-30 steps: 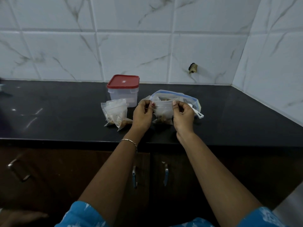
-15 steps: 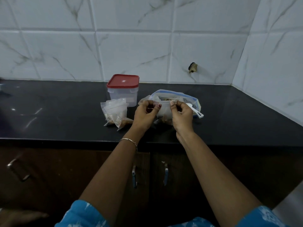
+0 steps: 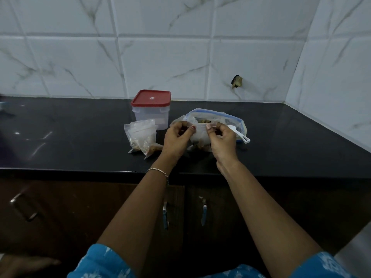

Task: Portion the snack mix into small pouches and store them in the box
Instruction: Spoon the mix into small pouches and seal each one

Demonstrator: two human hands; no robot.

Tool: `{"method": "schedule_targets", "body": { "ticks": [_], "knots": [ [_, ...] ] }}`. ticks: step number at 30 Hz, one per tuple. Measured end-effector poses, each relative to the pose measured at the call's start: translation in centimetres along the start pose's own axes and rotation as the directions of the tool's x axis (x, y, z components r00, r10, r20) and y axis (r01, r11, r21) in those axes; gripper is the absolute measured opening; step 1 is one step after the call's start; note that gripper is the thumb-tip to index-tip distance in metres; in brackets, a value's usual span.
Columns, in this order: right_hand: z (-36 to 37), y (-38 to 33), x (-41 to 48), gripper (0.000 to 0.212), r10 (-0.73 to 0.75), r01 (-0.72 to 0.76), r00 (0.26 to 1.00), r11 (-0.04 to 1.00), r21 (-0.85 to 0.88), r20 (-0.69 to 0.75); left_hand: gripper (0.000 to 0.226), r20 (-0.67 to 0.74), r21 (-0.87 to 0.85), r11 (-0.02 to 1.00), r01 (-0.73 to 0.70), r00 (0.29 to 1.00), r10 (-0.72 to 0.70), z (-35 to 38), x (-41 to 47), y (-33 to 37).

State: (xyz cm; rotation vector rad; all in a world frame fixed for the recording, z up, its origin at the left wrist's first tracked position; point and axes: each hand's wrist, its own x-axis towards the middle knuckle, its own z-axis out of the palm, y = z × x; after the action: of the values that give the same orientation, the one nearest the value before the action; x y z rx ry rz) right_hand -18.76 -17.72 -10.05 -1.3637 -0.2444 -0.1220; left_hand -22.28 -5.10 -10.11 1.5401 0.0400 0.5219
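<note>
Head view: left hand (image 3: 176,140) and right hand (image 3: 221,142) pinch clear, part-filled pouch (image 3: 197,135).

One red-lidded box (image 3: 150,115) is sitting far, left of centre. One big zip bag (image 3: 220,117) is lying right, one white scoop (image 3: 241,136) lying against it. One small pouch (image 3: 198,135) is hanging between two hands, left hand (image 3: 176,141) and right hand (image 3: 222,143), both pinching it. Filled pouches (image 3: 141,137) are lying left: at least two, exact count unclear. Three cabinet handles (image 3: 165,215) are showing near.

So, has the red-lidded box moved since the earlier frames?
No. The box stands at the same spot, just right of the foot of the vertical tile seam, behind the filled pouches.
</note>
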Motion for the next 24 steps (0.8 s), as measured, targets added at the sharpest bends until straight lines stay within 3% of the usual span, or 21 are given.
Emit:
{"method": "schedule_targets", "body": {
  "ticks": [13,24],
  "knots": [
    [0.10,-0.23,-0.59,0.013,-0.010,0.016,0.992,0.999,-0.048,0.129,0.018,0.039,0.040,0.995,-0.086,0.996,0.085,-0.10,0.06,-0.26],
    [0.29,-0.18,-0.56,0.015,-0.057,0.066,0.994,0.994,-0.092,0.096,0.010,0.035,0.061,0.989,-0.134,0.991,0.132,0.07,-0.18,-0.16]
  ]
}}
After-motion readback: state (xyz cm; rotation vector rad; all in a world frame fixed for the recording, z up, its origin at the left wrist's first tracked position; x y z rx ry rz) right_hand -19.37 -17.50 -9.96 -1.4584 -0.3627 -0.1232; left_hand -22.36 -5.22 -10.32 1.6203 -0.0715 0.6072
